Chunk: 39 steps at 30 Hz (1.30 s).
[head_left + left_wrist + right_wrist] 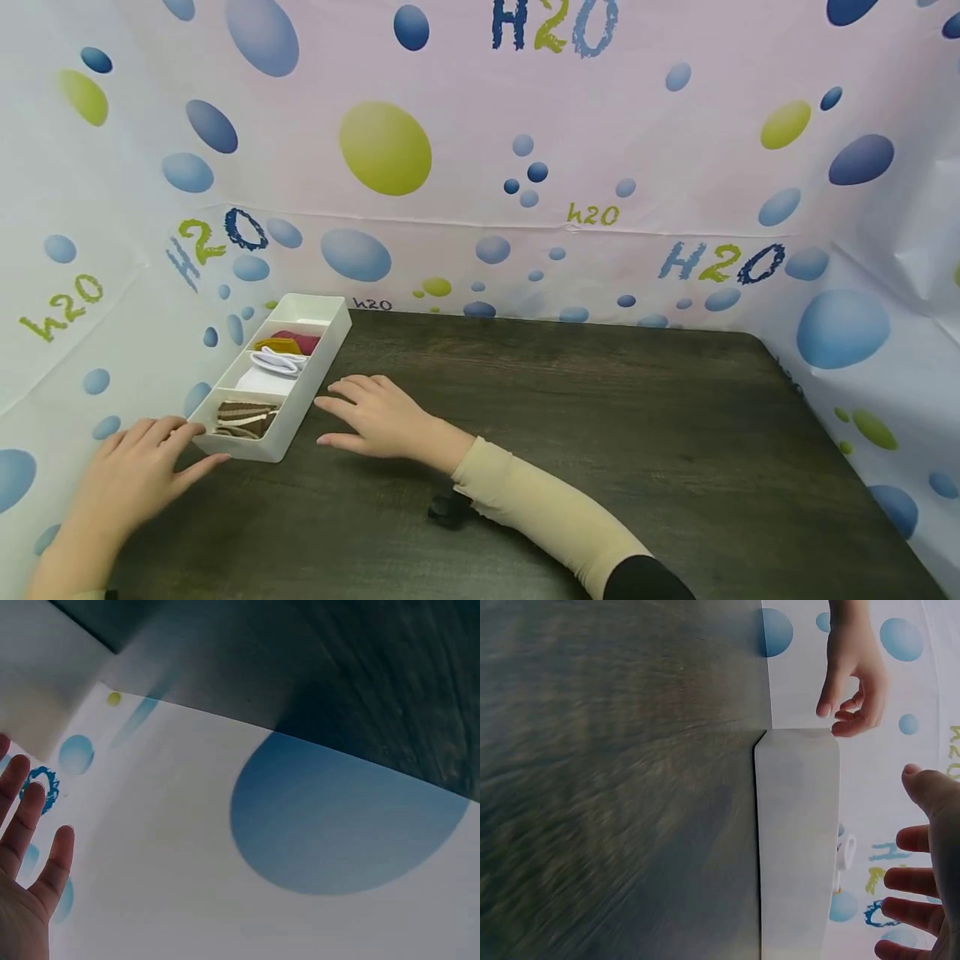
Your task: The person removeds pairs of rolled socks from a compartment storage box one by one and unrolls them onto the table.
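Observation:
A long white divided box point(315, 379) stands on the dark table at the left. Brown striped folded fabric point(243, 417) lies in its nearest compartment. Farther back come a white folded fabric piece point(273, 367), then mustard and dark red folded pieces point(298, 342). My left hand point(138, 471) is at the box's near left corner, fingertips right at the rim, thumb spread in front. To the right of the box, my right hand point(378, 417) hovers with fingers spread towards its long side, holding nothing. In the right wrist view the right hand point(937, 877) is apart from the box wall point(795, 840).
The dark wooden table point(585, 417) extends to the right. A white sheet point(480, 150) printed with blue and green ovals and H2O lettering hangs behind and along both sides. A small black device point(450, 508) sits under the right wrist.

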Available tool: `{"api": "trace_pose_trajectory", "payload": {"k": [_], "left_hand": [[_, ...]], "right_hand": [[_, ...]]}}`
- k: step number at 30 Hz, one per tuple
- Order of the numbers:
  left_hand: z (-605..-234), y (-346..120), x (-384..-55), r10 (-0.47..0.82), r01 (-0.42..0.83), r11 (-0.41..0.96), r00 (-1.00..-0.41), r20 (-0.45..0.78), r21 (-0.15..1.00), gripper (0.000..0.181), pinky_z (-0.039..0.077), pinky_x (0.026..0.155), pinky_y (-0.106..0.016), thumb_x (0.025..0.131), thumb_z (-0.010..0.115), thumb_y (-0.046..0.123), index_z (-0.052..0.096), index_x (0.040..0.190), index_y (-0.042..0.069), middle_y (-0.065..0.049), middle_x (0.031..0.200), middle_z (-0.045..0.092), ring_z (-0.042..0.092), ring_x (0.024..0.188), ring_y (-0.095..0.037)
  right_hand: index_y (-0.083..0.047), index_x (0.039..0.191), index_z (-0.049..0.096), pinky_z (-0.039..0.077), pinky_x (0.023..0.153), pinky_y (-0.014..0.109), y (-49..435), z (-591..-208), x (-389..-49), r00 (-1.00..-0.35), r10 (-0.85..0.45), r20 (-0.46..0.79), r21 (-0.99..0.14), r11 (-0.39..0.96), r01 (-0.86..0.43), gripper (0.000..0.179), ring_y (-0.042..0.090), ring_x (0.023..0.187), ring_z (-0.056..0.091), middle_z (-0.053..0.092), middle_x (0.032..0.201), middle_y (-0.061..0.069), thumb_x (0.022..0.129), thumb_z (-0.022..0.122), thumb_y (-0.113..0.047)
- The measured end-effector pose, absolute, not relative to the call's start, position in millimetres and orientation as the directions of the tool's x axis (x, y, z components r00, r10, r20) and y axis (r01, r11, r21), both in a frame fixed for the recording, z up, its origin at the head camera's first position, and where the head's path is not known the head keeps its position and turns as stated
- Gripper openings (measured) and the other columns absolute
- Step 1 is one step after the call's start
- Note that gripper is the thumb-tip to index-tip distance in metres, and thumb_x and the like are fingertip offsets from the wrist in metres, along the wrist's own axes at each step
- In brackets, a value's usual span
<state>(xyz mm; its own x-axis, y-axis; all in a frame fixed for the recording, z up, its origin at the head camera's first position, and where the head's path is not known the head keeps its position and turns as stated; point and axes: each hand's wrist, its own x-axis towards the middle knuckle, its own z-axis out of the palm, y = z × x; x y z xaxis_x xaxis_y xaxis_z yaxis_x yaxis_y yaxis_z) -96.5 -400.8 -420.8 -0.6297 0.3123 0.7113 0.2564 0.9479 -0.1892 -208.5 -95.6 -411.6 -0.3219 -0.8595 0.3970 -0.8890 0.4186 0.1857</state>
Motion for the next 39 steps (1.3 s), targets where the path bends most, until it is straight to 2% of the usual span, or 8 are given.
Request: {"api": "trace_pose_trajectory", "payload": {"k": [7,15,24,30,35,39], "left_hand": [[-427,-411,-104,0.313,0.265,0.947,-0.650,0.692,-0.180,0.079,0.042,0.060,-0.054,0.092,0.027,0.075,0.065,0.084,0.006,-0.014,0.081,0.063,0.058,0.074,-0.037],[-427,-410,-107,0.322,0.262,0.945,-0.639,0.698,-0.196,0.080,0.043,0.053,-0.052,0.093,0.026,0.074,0.062,0.076,0.005,-0.015,0.077,0.060,0.056,0.066,-0.036],[-431,-408,-110,0.319,0.252,0.946,-0.605,0.730,-0.205,0.077,0.041,0.051,-0.052,0.093,0.032,0.073,0.063,0.078,0.005,-0.015,0.079,0.060,0.057,0.069,-0.038],[-431,-406,-108,0.323,0.245,0.945,-0.604,0.729,-0.216,0.076,0.038,0.049,-0.049,0.093,0.031,0.073,0.062,0.075,0.006,-0.014,0.077,0.059,0.056,0.067,-0.037],[-430,-403,-108,0.335,0.246,0.941,-0.595,0.730,-0.232,0.073,0.038,0.047,-0.047,0.094,0.033,0.071,0.061,0.073,0.007,-0.012,0.075,0.057,0.055,0.065,-0.036],[-430,-400,-109,0.336,0.246,0.941,-0.590,0.734,-0.233,0.074,0.037,0.047,-0.046,0.094,0.031,0.071,0.061,0.072,0.008,-0.011,0.074,0.055,0.054,0.064,-0.035]], "right_hand": [[-0.027,0.137,0.056,0.047,0.098,0.028,-120,-410,-208,-0.312,-0.861,0.401,0.192,0.412,-0.891,0.053,0.010,0.126,0.053,0.059,0.134,-0.006,0.096,0.046,-0.059],[-0.028,0.133,0.059,0.048,0.095,0.023,-150,-409,-210,-0.323,-0.866,0.381,0.170,0.410,-0.896,0.049,0.007,0.121,0.056,0.061,0.130,-0.009,0.097,0.046,-0.058],[-0.029,0.127,0.063,0.046,0.096,0.020,-182,-411,-214,-0.398,-0.862,0.313,0.110,0.449,-0.887,0.047,0.005,0.116,0.057,0.063,0.124,-0.011,0.095,0.047,-0.060],[-0.031,0.123,0.065,0.045,0.092,0.020,-199,-411,-213,-0.407,-0.869,0.282,0.174,0.464,-0.869,0.049,0.004,0.112,0.055,0.063,0.118,-0.014,0.094,0.043,-0.065],[-0.032,0.122,0.065,0.043,0.092,0.022,-211,-412,-213,-0.448,-0.865,0.228,0.196,0.491,-0.849,0.055,0.006,0.109,0.051,0.060,0.115,-0.013,0.092,0.039,-0.071],[-0.035,0.114,0.067,0.042,0.088,0.022,-217,-413,-213,-0.485,-0.850,0.207,0.207,0.522,-0.827,0.051,0.007,0.106,0.048,0.056,0.114,-0.012,0.091,0.040,-0.072]]}}
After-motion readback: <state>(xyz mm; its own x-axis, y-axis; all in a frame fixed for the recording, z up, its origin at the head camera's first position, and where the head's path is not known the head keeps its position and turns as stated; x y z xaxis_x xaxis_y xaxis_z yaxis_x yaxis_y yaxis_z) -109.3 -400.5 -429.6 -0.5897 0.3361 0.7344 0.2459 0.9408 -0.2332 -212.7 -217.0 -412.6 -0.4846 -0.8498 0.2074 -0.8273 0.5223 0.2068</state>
